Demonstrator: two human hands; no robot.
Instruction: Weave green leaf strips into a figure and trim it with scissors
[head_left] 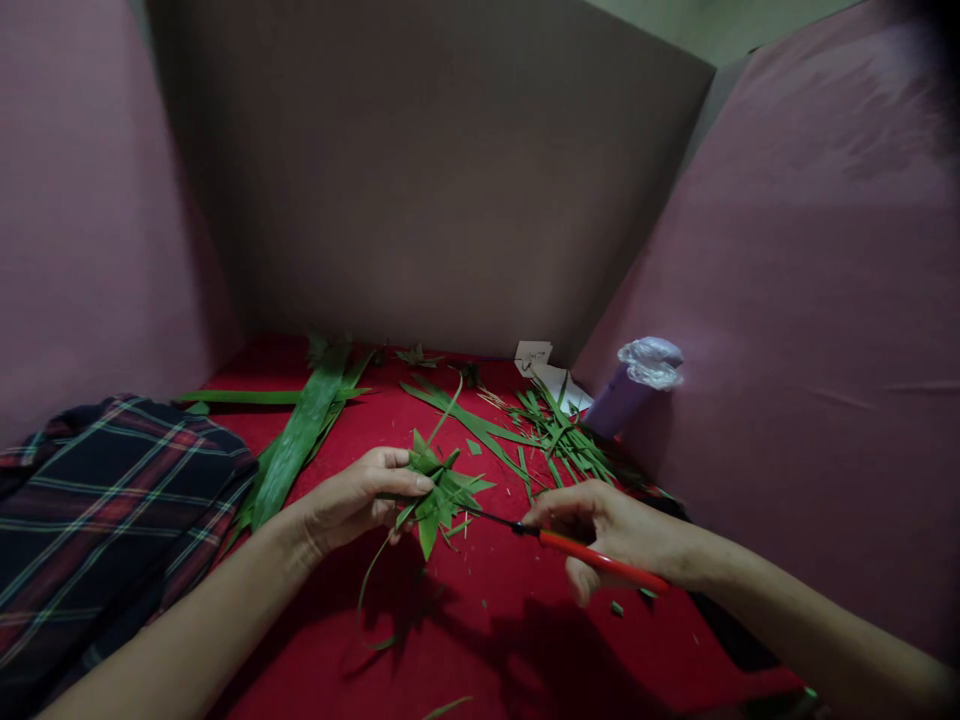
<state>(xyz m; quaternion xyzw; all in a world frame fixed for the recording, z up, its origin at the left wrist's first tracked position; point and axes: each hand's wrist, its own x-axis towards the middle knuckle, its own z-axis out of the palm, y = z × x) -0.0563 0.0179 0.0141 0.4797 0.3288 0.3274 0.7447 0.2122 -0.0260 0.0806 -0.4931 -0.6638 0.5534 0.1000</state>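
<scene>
My left hand [375, 490] pinches a star-shaped piece made of folded green leaf strips [442, 490], with pointed tips sticking out all round. One long thin strip rises from its top and another curls down below it. My right hand [592, 525] is closed on a pair of scissors with red handles [592, 557]. The scissors' dark blades point left, and their tips reach the right side of the leaf star. I cannot tell whether the blades are apart or together. Both hands are above a red cloth [480, 640].
Wide leaf blades [304, 440] lie at the left, near a plaid cloth [127, 500]. A pile of cut green strips [570, 440] is at the back right, beside white paper [534, 355] and a purple container with clear plastic on top [619, 395]. Walls stand on three sides.
</scene>
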